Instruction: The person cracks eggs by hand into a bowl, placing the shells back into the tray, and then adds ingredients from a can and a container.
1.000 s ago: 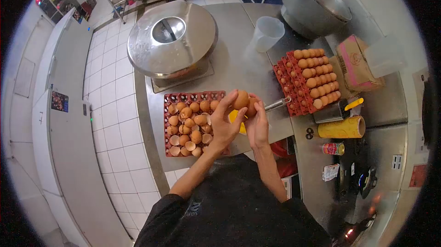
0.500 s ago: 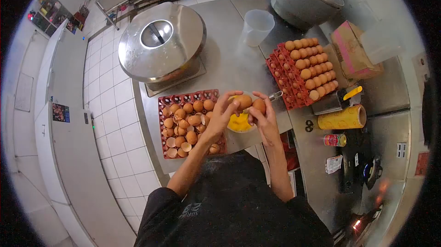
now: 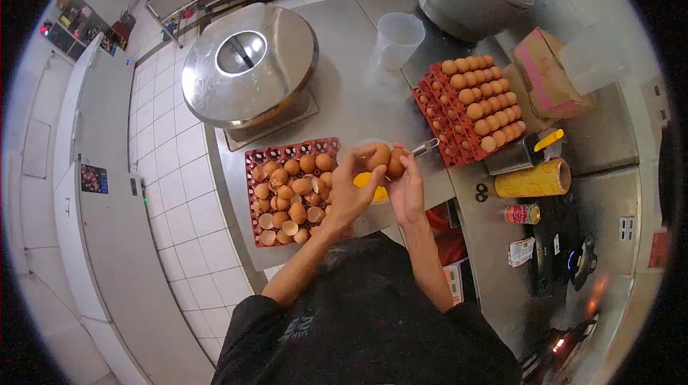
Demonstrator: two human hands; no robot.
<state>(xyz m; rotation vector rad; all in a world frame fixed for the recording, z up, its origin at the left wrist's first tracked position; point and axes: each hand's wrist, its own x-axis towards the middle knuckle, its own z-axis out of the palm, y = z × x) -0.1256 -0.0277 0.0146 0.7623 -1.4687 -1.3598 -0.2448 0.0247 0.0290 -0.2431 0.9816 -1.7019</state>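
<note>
Eggs point(image 3: 379, 157) lie within left grip point(image 3: 351, 190) and right grip point(image 3: 409, 195), each closed around one.

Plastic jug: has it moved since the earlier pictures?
No, not visibly: the plastic jug keeps its place beside the large grey pot; the view itself shifted.

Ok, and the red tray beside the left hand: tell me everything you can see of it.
The red tray looks like moulded plastic, with rows of cups. It lies flat on the metal counter, near the edge, heaped with brown eggshells, some open with pale insides showing. Its farthest cups hold none. The left hand and forearm hide part of its right side.
</note>
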